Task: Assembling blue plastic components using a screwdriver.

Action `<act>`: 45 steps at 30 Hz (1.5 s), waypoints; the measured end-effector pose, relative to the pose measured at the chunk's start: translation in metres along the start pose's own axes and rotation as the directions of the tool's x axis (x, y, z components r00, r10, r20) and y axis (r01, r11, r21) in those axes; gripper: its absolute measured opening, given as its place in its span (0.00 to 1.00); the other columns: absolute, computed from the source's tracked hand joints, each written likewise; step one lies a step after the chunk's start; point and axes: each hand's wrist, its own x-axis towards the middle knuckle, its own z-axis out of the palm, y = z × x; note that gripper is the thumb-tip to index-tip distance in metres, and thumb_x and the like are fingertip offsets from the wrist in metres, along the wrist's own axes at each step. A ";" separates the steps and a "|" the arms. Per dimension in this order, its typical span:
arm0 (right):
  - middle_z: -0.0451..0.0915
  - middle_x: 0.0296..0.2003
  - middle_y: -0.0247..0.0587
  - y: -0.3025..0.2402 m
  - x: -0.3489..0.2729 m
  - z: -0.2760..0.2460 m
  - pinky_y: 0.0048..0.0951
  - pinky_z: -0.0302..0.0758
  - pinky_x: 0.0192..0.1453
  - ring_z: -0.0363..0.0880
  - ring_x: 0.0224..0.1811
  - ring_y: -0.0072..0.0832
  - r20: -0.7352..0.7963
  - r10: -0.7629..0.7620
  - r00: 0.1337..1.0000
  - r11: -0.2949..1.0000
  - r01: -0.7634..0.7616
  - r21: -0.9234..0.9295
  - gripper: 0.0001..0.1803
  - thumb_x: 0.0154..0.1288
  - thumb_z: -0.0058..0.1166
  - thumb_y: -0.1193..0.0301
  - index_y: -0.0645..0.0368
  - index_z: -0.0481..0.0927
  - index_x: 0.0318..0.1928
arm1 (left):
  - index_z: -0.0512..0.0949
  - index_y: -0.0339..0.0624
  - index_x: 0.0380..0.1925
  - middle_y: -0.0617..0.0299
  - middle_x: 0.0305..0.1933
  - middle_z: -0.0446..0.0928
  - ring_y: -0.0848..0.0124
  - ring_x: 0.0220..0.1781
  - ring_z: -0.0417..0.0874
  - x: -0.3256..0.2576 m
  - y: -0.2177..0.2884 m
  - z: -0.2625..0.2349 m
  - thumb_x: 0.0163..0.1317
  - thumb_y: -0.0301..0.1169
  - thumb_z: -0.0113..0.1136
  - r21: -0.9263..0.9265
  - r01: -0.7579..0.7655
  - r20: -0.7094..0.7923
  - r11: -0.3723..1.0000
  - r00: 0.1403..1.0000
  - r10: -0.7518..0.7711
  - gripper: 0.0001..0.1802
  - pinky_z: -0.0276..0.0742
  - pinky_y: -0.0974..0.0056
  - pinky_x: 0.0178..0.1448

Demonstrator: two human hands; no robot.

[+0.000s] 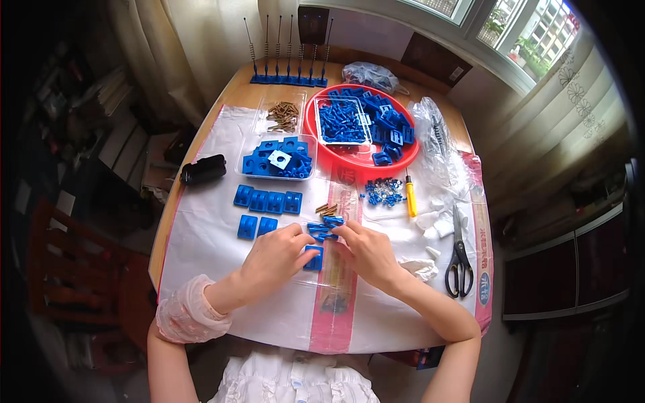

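Note:
My left hand is bent over the cloth, thumb and fingers apart, the thumb at the edge of a square blue plastic block. Opposite it my right hand reaches in, its fingertips touching small blue plastic pieces that lie in a loose heap between both hands. I see a gap between its thumb and forefinger; the undersides of the fingers are hidden. Just beyond the heap lie several brass-coloured screws. To the left, similar blue blocks stand in two short rows.
A clear tub of blue parts, a red basin and a screw tray stand farther back. At right lie a yellow-handled screwdriver, small hardware and black scissors. A black case sits left.

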 end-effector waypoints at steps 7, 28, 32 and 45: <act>0.78 0.34 0.41 -0.006 0.002 -0.002 0.40 0.77 0.36 0.83 0.33 0.40 0.052 0.002 0.999 0.999 0.000 -0.039 0.06 0.66 0.61 0.70 0.57 0.79 0.40 | 0.82 0.38 0.46 0.54 0.41 0.77 0.58 0.40 0.85 -0.011 -0.003 0.001 0.55 0.30 0.74 -0.196 0.099 0.132 0.976 0.989 -0.074 0.19 0.82 0.58 0.47; 0.80 0.32 0.41 -0.015 0.014 -0.021 0.29 0.76 0.35 0.79 0.29 0.29 0.048 0.001 0.999 0.835 -0.028 0.550 0.09 0.62 0.61 0.82 0.62 0.84 0.43 | 0.83 0.41 0.50 0.57 0.41 0.77 0.67 0.39 0.84 -0.009 -0.016 0.014 0.56 0.23 0.73 -0.501 0.125 0.138 0.856 0.988 -0.063 0.20 0.83 0.65 0.46; 0.80 0.34 0.41 -0.012 0.009 -0.010 0.32 0.78 0.37 0.82 0.33 0.32 0.100 -0.064 0.993 0.844 0.000 0.537 0.11 0.62 0.59 0.84 0.61 0.83 0.44 | 0.82 0.39 0.49 0.57 0.42 0.76 0.67 0.38 0.84 -0.009 -0.019 0.016 0.56 0.23 0.73 -0.474 0.097 0.138 0.875 0.990 -0.035 0.19 0.84 0.65 0.46; 0.80 0.36 0.46 -0.019 0.012 -0.005 0.41 0.79 0.40 0.82 0.36 0.44 0.092 -0.136 0.987 0.886 0.080 0.456 0.13 0.61 0.57 0.84 0.62 0.80 0.47 | 0.81 0.37 0.49 0.57 0.42 0.76 0.67 0.37 0.83 -0.011 -0.018 0.019 0.56 0.23 0.73 -0.455 0.040 0.076 0.890 0.997 -0.006 0.19 0.84 0.65 0.44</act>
